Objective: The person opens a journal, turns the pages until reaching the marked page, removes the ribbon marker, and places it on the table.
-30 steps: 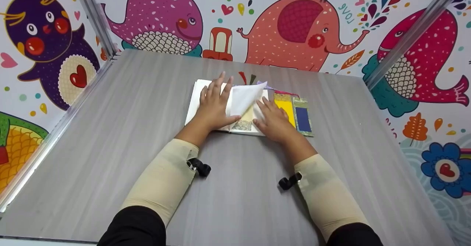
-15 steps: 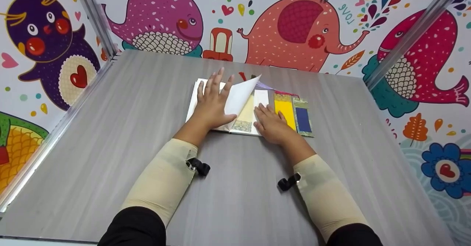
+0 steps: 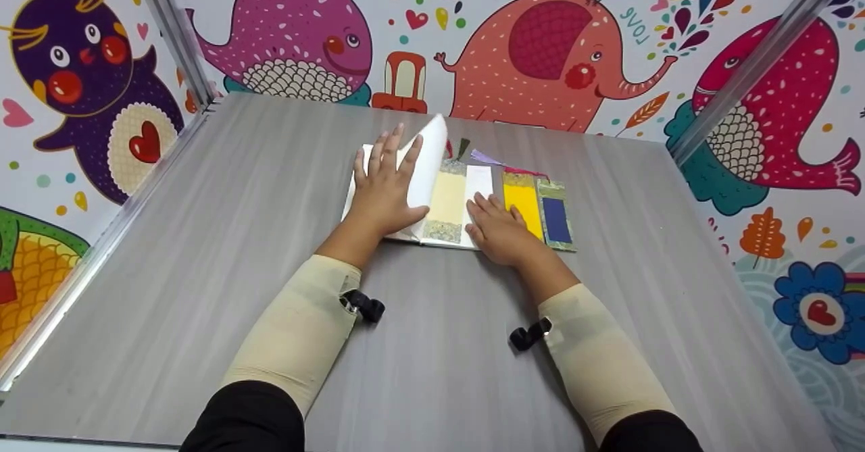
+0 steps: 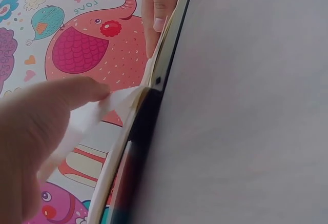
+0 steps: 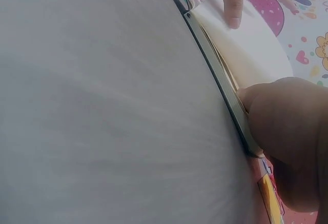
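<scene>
open book point(image 3: 419, 198) on table point(image 3: 203, 249) centre-back, left hand point(image 3: 382, 192) on its left page, right hand point(image 3: 499, 229) on right page, bookmarks point(image 3: 537, 209) just right of book

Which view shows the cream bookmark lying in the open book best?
The head view: the cream bookmark lies flat on the right page of the book, fully exposed between the left hand and right hand. Both wrist views see the book only edge-on, so the bookmark's face cannot be made out there.
</scene>
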`<action>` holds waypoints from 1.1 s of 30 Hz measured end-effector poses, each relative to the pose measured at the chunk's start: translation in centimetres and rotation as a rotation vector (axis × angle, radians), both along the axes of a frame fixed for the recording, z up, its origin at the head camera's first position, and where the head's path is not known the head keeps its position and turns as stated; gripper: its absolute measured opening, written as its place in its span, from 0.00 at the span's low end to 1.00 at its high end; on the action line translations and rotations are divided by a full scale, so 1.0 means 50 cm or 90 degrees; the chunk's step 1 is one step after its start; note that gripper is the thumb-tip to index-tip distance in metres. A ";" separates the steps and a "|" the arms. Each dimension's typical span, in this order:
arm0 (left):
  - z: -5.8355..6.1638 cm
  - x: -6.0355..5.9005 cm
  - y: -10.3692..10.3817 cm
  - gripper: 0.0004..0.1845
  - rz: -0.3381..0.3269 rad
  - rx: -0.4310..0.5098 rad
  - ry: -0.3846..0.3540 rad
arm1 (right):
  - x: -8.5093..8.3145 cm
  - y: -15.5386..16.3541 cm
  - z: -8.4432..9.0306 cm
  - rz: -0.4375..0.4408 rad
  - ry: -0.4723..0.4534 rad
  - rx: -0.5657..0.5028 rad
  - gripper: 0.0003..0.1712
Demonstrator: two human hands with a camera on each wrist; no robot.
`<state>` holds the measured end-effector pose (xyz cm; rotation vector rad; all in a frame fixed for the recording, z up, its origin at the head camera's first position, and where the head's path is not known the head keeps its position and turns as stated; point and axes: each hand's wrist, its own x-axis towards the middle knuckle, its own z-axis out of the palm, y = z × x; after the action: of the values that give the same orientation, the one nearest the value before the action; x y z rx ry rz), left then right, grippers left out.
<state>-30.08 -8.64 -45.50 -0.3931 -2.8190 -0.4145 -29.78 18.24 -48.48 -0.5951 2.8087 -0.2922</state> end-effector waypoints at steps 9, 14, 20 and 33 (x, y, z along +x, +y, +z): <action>-0.015 -0.009 -0.007 0.61 -0.001 -0.025 -0.060 | 0.003 0.000 0.003 -0.002 -0.007 -0.003 0.41; -0.028 -0.015 -0.010 0.50 -0.016 -0.031 -0.142 | 0.003 0.000 0.002 -0.002 -0.006 -0.008 0.41; -0.037 -0.014 -0.013 0.41 -0.016 -0.014 -0.248 | 0.001 0.003 -0.002 0.002 0.000 -0.008 0.41; -0.038 -0.008 -0.018 0.38 -0.016 -0.018 -0.340 | -0.003 0.003 -0.004 -0.003 0.000 -0.026 0.40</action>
<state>-30.49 -9.53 -47.42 -0.3681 -3.3409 -0.5556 -29.94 18.37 -48.66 -0.5968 2.8103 -0.3520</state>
